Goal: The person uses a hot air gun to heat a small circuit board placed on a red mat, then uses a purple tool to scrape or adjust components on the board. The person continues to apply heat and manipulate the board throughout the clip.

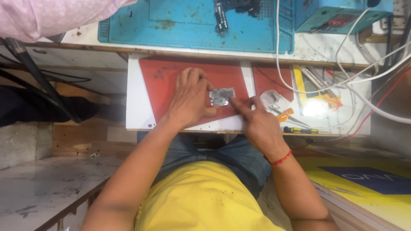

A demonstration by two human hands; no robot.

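One head-worn view, steeply downward (close in) over the red mat (171, 81).

A cluttered white surface (137, 107) with a wooden front edge carries a red mat (171, 72), with a stained blue work mat (180, 30) on the level behind it. White cables (359, 92) loop past a blue box-shaped device (325, 13) at the right, where a small lamp (314, 108) glares brightly. Pale marble slabs (38, 188) and bare wooden boards (81, 137) fill the lower left
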